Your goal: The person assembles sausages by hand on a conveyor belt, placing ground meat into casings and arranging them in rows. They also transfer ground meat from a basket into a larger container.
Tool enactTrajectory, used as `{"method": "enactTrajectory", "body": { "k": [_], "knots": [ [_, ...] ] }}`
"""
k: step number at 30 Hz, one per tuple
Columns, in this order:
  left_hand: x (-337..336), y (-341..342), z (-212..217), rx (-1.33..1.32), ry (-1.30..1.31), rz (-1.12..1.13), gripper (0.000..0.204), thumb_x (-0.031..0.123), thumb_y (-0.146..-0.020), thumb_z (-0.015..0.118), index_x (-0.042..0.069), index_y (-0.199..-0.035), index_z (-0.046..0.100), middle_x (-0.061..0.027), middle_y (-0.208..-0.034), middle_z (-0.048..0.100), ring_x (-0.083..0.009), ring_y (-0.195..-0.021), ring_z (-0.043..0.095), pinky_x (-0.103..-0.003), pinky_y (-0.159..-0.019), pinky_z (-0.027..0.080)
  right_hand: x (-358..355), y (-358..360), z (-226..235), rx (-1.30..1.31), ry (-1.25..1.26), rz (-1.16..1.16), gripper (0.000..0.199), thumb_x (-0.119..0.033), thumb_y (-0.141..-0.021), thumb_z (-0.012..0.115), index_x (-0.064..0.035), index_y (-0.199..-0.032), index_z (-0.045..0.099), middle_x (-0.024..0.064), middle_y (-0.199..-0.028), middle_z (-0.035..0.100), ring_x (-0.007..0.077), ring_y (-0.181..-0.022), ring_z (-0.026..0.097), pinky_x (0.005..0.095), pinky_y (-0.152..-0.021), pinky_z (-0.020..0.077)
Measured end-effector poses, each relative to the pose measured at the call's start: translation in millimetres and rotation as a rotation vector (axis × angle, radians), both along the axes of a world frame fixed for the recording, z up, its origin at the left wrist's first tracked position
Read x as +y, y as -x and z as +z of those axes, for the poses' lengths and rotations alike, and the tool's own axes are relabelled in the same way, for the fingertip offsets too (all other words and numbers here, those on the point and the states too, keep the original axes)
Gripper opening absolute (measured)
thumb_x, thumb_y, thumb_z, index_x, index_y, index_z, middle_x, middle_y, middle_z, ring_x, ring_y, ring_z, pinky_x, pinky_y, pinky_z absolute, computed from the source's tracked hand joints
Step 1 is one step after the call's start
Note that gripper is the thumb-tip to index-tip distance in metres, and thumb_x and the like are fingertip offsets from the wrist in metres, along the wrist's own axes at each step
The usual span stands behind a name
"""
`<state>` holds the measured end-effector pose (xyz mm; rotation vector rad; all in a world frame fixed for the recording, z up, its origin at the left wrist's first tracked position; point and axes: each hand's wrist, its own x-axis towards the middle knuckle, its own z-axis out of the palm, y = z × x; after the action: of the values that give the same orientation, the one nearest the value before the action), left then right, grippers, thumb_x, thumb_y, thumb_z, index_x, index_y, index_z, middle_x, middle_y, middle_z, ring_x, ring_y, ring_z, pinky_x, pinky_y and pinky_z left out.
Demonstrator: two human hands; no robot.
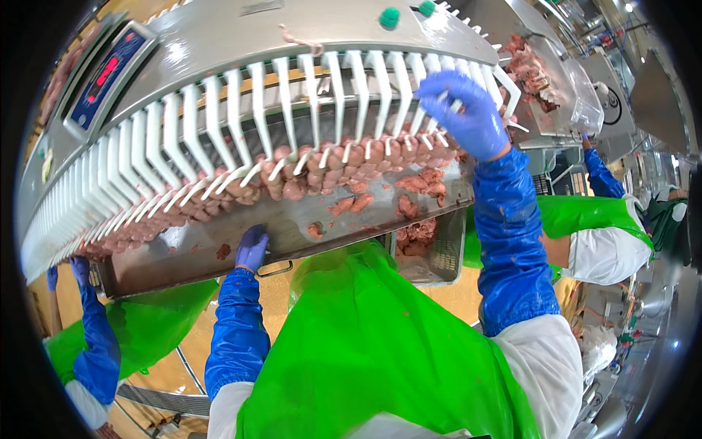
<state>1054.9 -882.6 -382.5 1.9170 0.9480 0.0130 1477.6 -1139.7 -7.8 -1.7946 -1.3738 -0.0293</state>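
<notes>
My right hand (pixel 462 113), in a purple glove, is raised in front of the white hooks (pixel 362 91) near the right end of the rack. Its fingers are loosely curled and apart, and no held thing shows. My left hand (pixel 252 247), gloved alike, rests open at the near rim of the long metal tray (pixel 289 249), with fingers pointing inward. Strings of pinkish sausages (pixel 292 189) hang in a row from the lower hook tips. Loose pieces of reddish meat (pixel 351 205) lie in the tray between my hands.
A grey crate (pixel 446 252) with meat stands below the tray. A digital display (pixel 106 77) is at the far left. More meat (pixel 530 69) lies on a surface at the back right. Co-workers' hands (pixel 79 271) and green aprons (pixel 578 216) appear on both sides.
</notes>
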Motion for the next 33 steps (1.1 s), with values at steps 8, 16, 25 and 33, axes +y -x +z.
{"method": "enactTrajectory", "body": {
  "k": [8, 16, 25, 33],
  "knots": [
    [-64, -115, -20, 0.234, -0.128, -0.043, 0.074, 0.038, -0.077, 0.075, -0.003, -0.134, 0.052, -0.0267, -0.123, 0.061, -0.0346, -0.115, 0.060, -0.044, -0.100, 0.046, -153, 18, -85, 0.251, -0.005, -0.237, 0.002, 0.000, -0.083, 0.066, -0.0016, -0.083, 0.065, 0.0078, -0.083, 0.063, 0.0179, -0.079, 0.060, 0.0324, -0.075, 0.0482],
    [-198, -273, -15, -0.130, -0.024, -0.379, 0.070, 0.031, -0.080, 0.078, 0.001, -0.137, 0.050, -0.0214, -0.115, 0.065, -0.0337, -0.104, 0.063, -0.039, -0.093, 0.051, -213, -20, -299, 0.859, 0.190, -0.575, 0.028, -0.022, -0.092, 0.067, 0.0030, -0.103, 0.066, 0.0124, -0.098, 0.066, 0.0232, -0.091, 0.063, 0.0338, -0.085, 0.0490],
    [-156, -274, 22, 0.298, -0.550, -0.755, 0.063, 0.036, -0.084, 0.069, 0.005, -0.135, 0.051, -0.0191, -0.124, 0.061, -0.0374, -0.110, 0.060, -0.049, -0.092, 0.049, -250, -156, -276, 1.127, 0.252, -0.498, 0.036, -0.034, -0.087, 0.072, -0.0157, -0.117, 0.069, 0.0112, -0.108, 0.070, 0.0261, -0.097, 0.068, 0.0397, -0.086, 0.0537],
    [-139, -261, 13, 0.492, -0.363, -0.825, 0.038, 0.044, -0.085, 0.065, 0.013, -0.106, 0.066, -0.0143, -0.092, 0.070, -0.0354, -0.084, 0.067, -0.049, -0.076, 0.054, -273, -226, -342, 1.056, 0.328, -0.568, 0.039, -0.037, -0.084, 0.075, -0.0184, -0.118, 0.070, 0.0128, -0.110, 0.071, 0.0297, -0.100, 0.070, 0.0417, -0.087, 0.0548]
  ]
}}
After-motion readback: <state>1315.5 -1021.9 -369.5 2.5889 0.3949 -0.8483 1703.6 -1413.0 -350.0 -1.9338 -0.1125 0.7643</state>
